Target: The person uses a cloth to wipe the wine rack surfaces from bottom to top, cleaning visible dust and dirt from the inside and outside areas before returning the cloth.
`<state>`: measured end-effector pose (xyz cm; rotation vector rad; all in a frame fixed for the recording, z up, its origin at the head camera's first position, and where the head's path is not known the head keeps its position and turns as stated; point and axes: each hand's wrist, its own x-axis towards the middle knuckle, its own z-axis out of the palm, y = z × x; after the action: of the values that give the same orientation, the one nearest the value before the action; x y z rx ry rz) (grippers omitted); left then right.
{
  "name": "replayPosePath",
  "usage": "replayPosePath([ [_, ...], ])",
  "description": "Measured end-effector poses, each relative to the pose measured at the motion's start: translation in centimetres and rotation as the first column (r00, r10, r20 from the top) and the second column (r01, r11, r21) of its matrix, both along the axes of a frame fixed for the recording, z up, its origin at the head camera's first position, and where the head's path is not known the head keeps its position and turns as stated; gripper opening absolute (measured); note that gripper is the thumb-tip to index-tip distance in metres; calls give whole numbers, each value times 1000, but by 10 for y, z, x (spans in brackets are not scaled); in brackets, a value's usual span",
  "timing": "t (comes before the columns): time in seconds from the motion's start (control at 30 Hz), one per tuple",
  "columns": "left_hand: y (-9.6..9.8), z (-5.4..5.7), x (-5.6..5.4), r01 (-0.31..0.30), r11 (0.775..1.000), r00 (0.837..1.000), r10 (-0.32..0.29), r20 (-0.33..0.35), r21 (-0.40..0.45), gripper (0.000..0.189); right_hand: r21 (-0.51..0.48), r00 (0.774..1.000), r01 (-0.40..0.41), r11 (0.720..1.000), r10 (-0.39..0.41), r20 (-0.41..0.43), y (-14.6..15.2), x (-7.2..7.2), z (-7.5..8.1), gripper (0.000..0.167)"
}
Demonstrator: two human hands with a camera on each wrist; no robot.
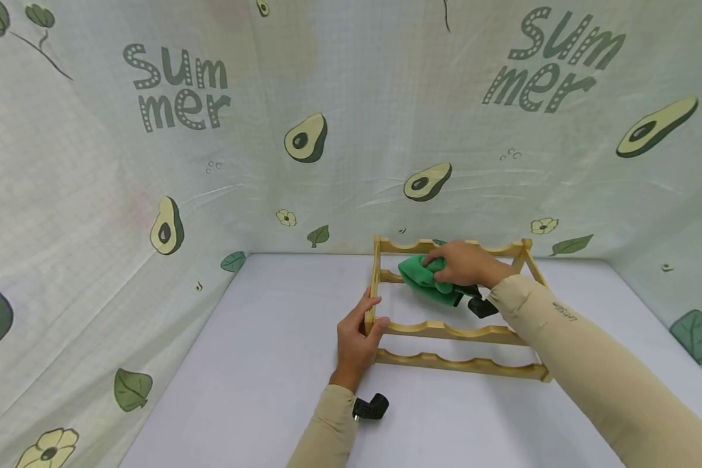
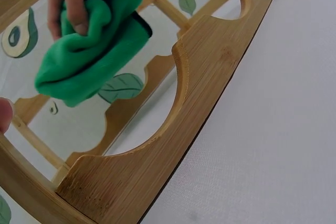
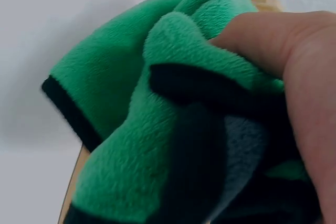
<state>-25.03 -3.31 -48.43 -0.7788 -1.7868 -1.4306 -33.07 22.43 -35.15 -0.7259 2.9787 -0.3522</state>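
Observation:
A wooden rack (image 1: 444, 330) with scalloped rails stands on the white table. My left hand (image 1: 355, 338) grips its left front upright, thumb and fingers on either side of the wood. In my right hand (image 1: 465, 261) is a bunched green cloth (image 1: 426, 279) with dark edging, held over the rack's inside near the back rail. The right wrist view shows the cloth (image 3: 126, 129) folded on itself, thumb pressed into the fleece. In the left wrist view the cloth (image 2: 89, 56) hangs behind the near scalloped rail (image 2: 173, 114).
The white tabletop (image 1: 257, 364) stretches out to the left and in front of the rack. Behind it hangs a pale curtain (image 1: 363, 97) printed with avocados and leaves, close to the rack's back rail. Black wrist cameras (image 1: 372, 407) sit at both wrists.

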Motion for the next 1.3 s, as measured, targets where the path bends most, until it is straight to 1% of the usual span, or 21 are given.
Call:
replayPosePath([
  [0.07,0,6,4,2,1000,1000,-2,-5,1,39,-27,1000,-4,1000,4,-17,-3,0,2,34],
  [0.13,0,15,10,0,1000,1000,0,-9,1,40,-65,999,-15,998,13,-31,-8,-1,3,34],
  [0.23,-1,26,18,-8,1000,1000,8,0,-2,40,-116,998,-37,993,31,-54,-16,-3,3,36],
  [0.33,-2,31,22,-27,1000,1000,27,9,-9,38,-153,996,-56,987,45,-74,-24,-6,3,36],
  [0.4,-2,32,23,-35,999,999,36,19,-14,37,-170,995,-64,983,50,-89,-30,-9,3,35],
  [0.5,-2,32,24,-42,999,999,42,26,-17,35,-182,994,-56,982,37,-103,-39,-12,4,35],
  [0.6,-1,30,23,-37,999,999,37,30,-12,34,-174,993,-40,984,20,-115,-46,-13,5,36],
  [0.63,0,28,21,-35,999,999,35,30,-9,35,-168,993,-33,985,13,-119,-48,-12,5,36],
  [0.7,1,21,16,-31,1000,999,31,28,-3,36,-157,993,-14,988,-5,-122,-51,-13,6,37],
  [0.83,2,2,2,-35,999,999,35,34,-6,35,-145,990,51,988,-69,-123,-51,-13,7,37],
  [0.93,0,-5,-3,-37,999,999,37,38,-14,39,-131,985,105,986,-121,-121,-47,-13,7,37],
  [1.03,0,-6,-4,-20,1000,999,20,38,-8,45,-121,980,147,982,-161,-117,-40,-12,8,37],
  [1.13,-1,-5,-4,-4,1000,999,4,36,4,45,-124,976,167,978,-182,-120,-32,-10,9,37],
  [1.2,-1,-4,-4,-4,1000,1000,4,25,5,45,-124,974,178,976,-193,-120,-28,-9,9,37],
  [1.23,-1,-3,-4,-10,1000,1000,9,19,3,45,-123,973,182,976,-196,-120,-25,-8,10,37],
  [1.27,-1,2,-1,-15,1000,1000,15,16,1,42,-118,973,182,976,-196,-121,-23,-8,10,37],
  [1.3,-2,3,-1,-21,1000,1000,21,14,-1,42,-115,973,183,976,-197,-121,-20,-7,10,37],
])
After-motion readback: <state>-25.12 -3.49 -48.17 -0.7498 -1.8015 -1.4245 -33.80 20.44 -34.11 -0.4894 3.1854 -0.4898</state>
